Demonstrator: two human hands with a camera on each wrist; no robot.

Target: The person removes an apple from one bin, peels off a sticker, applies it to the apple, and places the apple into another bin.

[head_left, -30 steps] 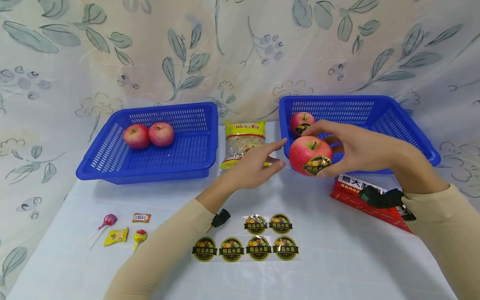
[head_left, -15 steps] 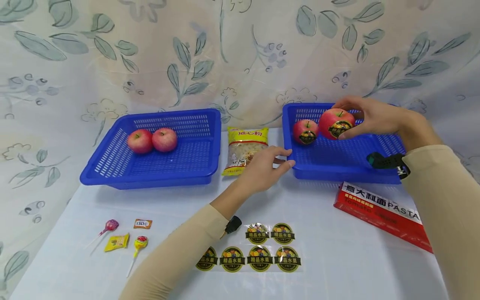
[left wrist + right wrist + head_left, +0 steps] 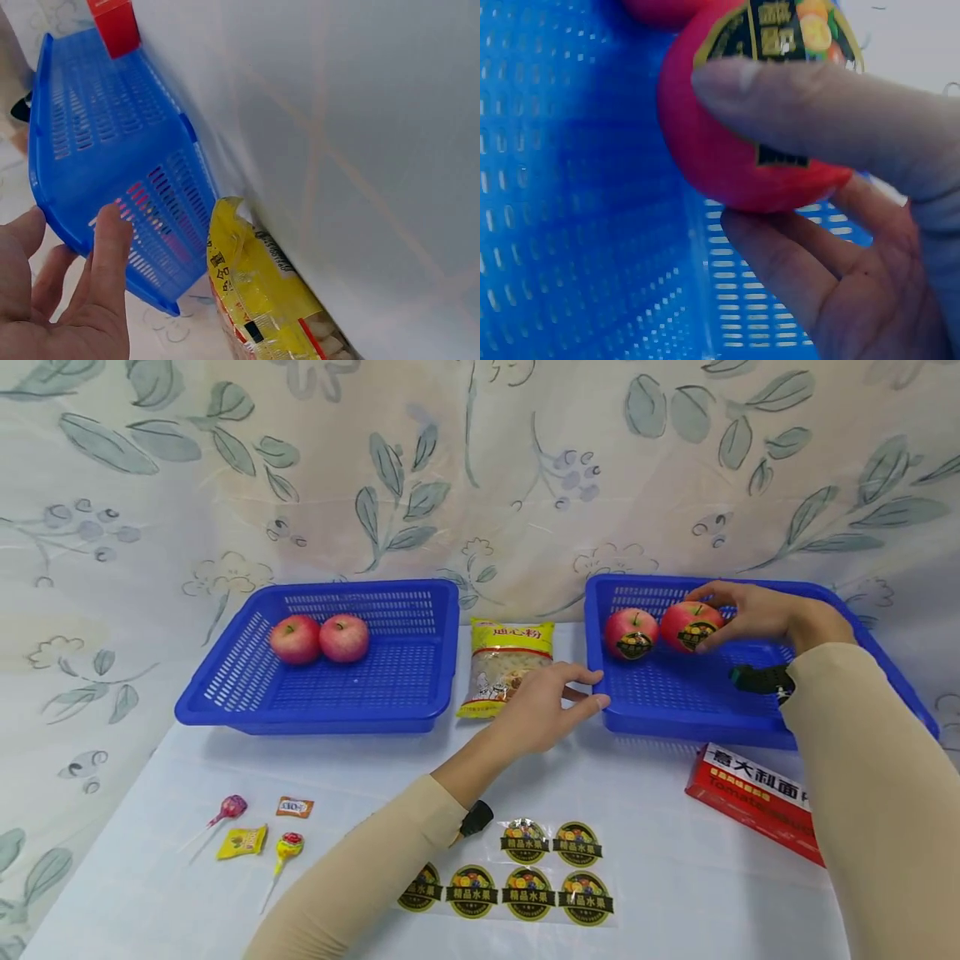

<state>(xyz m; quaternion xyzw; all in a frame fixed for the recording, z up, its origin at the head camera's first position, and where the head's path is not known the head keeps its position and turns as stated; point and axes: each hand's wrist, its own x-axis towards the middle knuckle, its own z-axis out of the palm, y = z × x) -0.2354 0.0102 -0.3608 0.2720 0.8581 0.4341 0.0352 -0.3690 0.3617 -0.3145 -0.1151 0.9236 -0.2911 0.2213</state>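
Observation:
In the right blue basket [image 3: 675, 727], my right hand [image 3: 757, 614] grips a red apple [image 3: 684, 617] that bears a round black-and-gold sticker. Thumb on one side and fingers on the other hold this apple [image 3: 705, 150] in the right wrist view. Just left of it sits another stickered apple [image 3: 628, 625]. My left hand [image 3: 543, 706] has its fingers extended at the near left corner of that basket, and its fingertips lie at or very near the rim. Under and beyond the left hand lies a yellow bag of pasta [image 3: 510, 647].
A second blue basket [image 3: 330, 720] on the left holds two plain apples [image 3: 296, 639]. On the table lie a sheet of round stickers [image 3: 528, 893], a red pasta box [image 3: 753, 810], two lollipops [image 3: 288, 843] and two small wrapped sweets [image 3: 242, 842].
My right hand has carried the stickered apple from in front of the right basket, over its rim and down inside beside the other one. My left hand stays near the basket's corner.

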